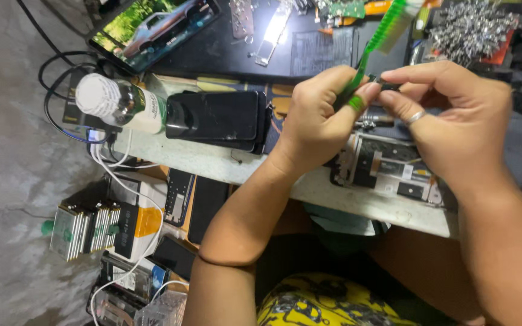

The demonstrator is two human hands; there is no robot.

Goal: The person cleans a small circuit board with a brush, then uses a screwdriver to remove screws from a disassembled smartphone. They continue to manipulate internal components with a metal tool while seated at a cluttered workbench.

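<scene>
Brushing is the step in hand, as far as the view shows: a small dark part is being cleaned with a green toothbrush above a cluttered repair bench. The worktop [212, 163], a pale slab with worn edges, runs across the middle of the view. On it, left of the hands, lie stacked black phones [215, 119], and beside them a brown bottle with a white cap [113, 101] rests on its side. Just under the hands sits an opened phone body [388, 169] with its insides bare. A tablet with a lit screen [152, 27] lies farther back on a dark mat, and a heap of small metal parts [469, 27] fills the far right corner.

The left hand [315, 121] is closed in a fist round the handle of the toothbrush [373, 48], whose bristled head points up and away. The right hand [454, 118], a ring on one finger, pinches the small dark part [385, 80] between thumb and fingertips; the part is held in the air, touching the left fingertips, above the opened phone.

By my judgement, the next move calls for a steady pinch and short, light strokes, since the part is tiny and half hidden by fingers.
</scene>
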